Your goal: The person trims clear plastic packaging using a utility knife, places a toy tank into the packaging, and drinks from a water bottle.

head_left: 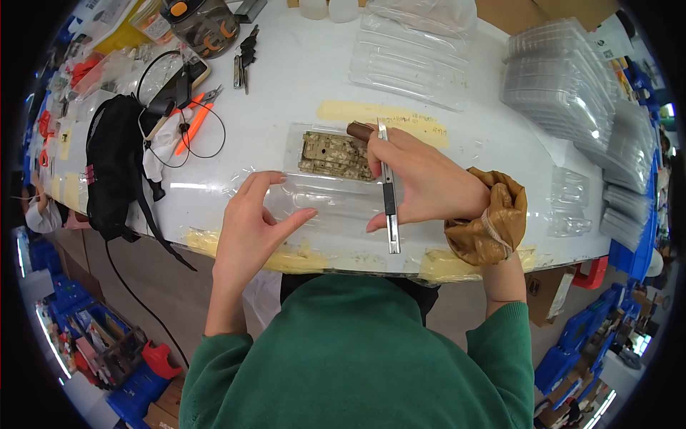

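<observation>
A clear plastic blister tray [325, 204] lies on the table in front of me. A camouflage-patterned, tan and brown moulded part [334, 155] sits in its upper section. My right hand [421, 175] is over the tray's right side, holding a slim silver and black utility knife [389, 196] that lies across the fingers. At this hand's fingertips is a dark brown tube-like piece [359, 131]; whether it is worn or held I cannot tell. My left hand [250, 222] is at the tray's left edge, thumb and fingers spread, with nothing gripped. A brown gathered sleeve cover [489, 218] surrounds my right wrist.
Stacked clear trays [561, 82] stand at the right, with more clear packaging [411, 53] at the back. On the left are a black pouch [114, 168], orange-handled cutters [194, 129], keys [246, 61] and a dark jar [204, 28]. Yellow tape [300, 255] lines the front edge.
</observation>
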Demonstrator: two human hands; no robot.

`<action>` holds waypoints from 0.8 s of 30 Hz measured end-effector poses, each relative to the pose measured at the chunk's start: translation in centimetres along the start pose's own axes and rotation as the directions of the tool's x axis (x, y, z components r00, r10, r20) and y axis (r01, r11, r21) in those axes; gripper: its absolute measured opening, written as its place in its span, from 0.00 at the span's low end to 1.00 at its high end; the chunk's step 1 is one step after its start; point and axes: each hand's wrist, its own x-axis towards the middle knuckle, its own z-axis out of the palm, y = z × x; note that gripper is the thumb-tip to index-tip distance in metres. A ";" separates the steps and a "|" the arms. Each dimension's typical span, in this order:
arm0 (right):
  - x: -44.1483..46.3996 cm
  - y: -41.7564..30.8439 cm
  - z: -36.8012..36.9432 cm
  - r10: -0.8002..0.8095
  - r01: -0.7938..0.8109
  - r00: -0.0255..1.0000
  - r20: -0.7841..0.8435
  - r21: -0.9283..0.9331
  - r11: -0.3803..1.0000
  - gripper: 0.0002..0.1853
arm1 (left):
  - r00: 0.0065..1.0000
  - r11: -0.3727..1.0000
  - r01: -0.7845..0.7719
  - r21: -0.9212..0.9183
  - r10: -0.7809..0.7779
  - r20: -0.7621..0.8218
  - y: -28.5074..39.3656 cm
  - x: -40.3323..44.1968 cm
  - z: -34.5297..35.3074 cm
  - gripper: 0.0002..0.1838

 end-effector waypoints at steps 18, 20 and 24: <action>0.8 3.1 -0.9 0.119 -0.132 0.991 0.058 0.370 0.920 0.23 | 0.994 0.996 0.069 0.052 -0.064 -0.084 1.1 0.9 0.8 0.31; 0.8 3.0 -0.9 0.129 -0.146 0.989 0.068 0.372 0.917 0.23 | 0.994 0.996 0.082 0.042 -0.079 -0.079 1.1 0.7 0.8 0.32; 1.0 2.2 -0.3 -0.032 0.056 0.996 -0.081 0.304 0.951 0.24 | 0.991 0.985 -0.059 0.164 0.078 -0.111 1.0 0.0 0.7 0.35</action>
